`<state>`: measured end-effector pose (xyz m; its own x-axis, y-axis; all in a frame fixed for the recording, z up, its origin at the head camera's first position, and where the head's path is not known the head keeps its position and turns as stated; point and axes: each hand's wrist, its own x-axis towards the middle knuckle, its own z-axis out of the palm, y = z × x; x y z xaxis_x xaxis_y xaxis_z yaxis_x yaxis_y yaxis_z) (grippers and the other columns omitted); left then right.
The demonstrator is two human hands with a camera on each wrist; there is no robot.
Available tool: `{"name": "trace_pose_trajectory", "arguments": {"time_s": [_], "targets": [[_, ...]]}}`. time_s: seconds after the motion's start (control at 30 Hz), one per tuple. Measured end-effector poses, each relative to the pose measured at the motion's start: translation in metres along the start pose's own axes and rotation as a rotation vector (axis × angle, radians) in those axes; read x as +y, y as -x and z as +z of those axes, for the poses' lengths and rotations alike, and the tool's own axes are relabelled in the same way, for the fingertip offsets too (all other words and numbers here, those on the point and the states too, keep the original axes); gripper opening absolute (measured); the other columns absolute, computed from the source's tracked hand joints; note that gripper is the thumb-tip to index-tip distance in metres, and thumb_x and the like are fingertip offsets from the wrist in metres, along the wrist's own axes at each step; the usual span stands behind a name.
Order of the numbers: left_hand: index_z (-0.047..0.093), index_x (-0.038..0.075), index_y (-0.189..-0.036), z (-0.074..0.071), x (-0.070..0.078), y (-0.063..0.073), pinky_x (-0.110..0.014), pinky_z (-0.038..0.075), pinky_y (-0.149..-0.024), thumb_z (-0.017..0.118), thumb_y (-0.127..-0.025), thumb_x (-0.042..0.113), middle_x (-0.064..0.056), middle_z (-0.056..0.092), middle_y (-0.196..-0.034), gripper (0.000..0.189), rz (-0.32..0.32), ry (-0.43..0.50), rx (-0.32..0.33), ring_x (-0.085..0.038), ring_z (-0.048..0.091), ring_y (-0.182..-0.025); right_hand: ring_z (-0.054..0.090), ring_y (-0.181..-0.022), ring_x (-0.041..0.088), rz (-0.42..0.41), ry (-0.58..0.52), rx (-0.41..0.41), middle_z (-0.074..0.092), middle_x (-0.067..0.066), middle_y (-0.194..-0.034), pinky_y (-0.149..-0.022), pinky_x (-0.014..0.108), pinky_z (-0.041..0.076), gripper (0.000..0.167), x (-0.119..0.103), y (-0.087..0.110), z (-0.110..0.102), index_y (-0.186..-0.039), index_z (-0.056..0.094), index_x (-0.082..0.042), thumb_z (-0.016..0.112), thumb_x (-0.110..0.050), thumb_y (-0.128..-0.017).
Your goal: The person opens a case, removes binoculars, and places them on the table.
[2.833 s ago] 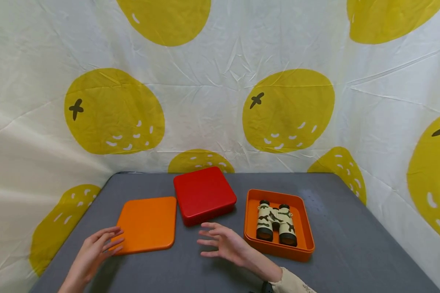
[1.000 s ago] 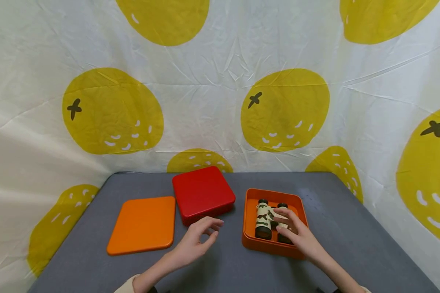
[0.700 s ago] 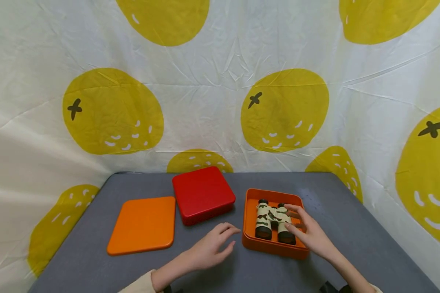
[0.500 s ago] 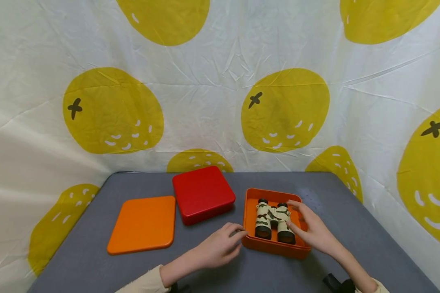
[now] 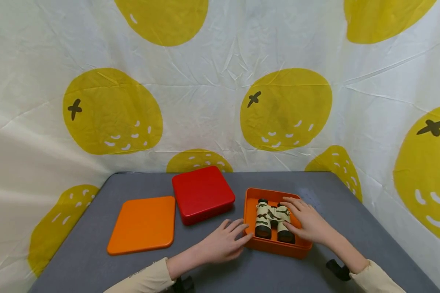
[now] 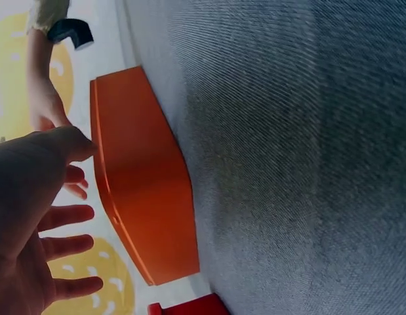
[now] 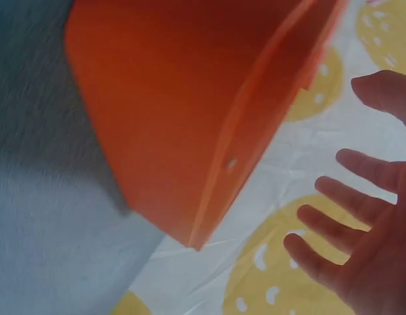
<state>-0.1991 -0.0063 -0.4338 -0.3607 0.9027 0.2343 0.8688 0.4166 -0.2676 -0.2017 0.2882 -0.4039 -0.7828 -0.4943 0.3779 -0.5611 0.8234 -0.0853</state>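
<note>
Camouflage-patterned binoculars (image 5: 263, 217) lie in an open orange box (image 5: 278, 247) on the right half of the table. My left hand (image 5: 221, 242) is at the box's front left corner, fingers spread; in the left wrist view its thumb tip (image 6: 81, 146) is right at the rim. My right hand (image 5: 309, 221) reaches over the box's right rim, its fingertips overlapping the right barrel of the binoculars in the head view. The right wrist view has its fingers (image 7: 347, 200) loosely spread above the box, holding nothing.
Left of the box sits a closed red box (image 5: 203, 193). Beside it, further left, a flat orange lid (image 5: 144, 226) lies on the grey tabletop (image 5: 139, 268). A white cloth (image 5: 201, 118) with yellow fruit prints hangs behind and at both sides.
My left hand has travelled right, from the orange lid to the orange box's front left corner. My right hand has moved right from mid-table to over the box's right side. The binoculars stay put.
</note>
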Motion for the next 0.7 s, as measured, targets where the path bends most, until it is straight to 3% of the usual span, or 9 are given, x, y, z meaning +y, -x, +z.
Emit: {"name": "trace_pose_trajectory", "arguments": {"time_s": [0.17, 0.33, 0.7], "targets": [[0.036, 0.023, -0.136, 0.002, -0.001, 0.002, -0.043, 0.042, -0.093, 0.051, -0.087, 0.041, -0.005, 0.04, -0.137, 0.054, 0.003, -0.037, -0.039, -0.026, 0.036, -0.128, 0.046, -0.113, 0.033, -0.1, 0.106, 0.001, 0.05, 0.014, -0.124, -0.079, 0.053, 0.042, 0.055, 0.01, -0.006, 0.005, -0.121, 0.051, -0.007, 0.07, -0.028, -0.074], [0.03, 0.025, -0.139, 0.005, -0.003, 0.005, -0.048, 0.04, -0.095, 0.053, -0.086, 0.04, -0.007, 0.038, -0.139, 0.059, -0.026, 0.008, -0.079, -0.029, 0.033, -0.13, 0.048, -0.111, 0.033, -0.174, 0.161, 0.004, 0.053, 0.013, -0.121, -0.081, 0.051, 0.042, 0.057, 0.018, -0.011, 0.012, -0.121, 0.052, -0.007, 0.07, -0.032, -0.073], [0.022, 0.026, -0.142, 0.008, 0.0, 0.006, -0.05, 0.039, -0.096, 0.053, -0.086, 0.041, -0.003, 0.028, -0.146, 0.065, -0.038, 0.026, -0.136, -0.033, 0.024, -0.134, 0.051, -0.107, 0.031, -0.254, 0.225, -0.079, 0.057, 0.012, -0.116, -0.079, 0.048, 0.042, 0.055, 0.026, -0.02, 0.03, -0.119, 0.055, -0.006, 0.064, -0.04, -0.077]]}}
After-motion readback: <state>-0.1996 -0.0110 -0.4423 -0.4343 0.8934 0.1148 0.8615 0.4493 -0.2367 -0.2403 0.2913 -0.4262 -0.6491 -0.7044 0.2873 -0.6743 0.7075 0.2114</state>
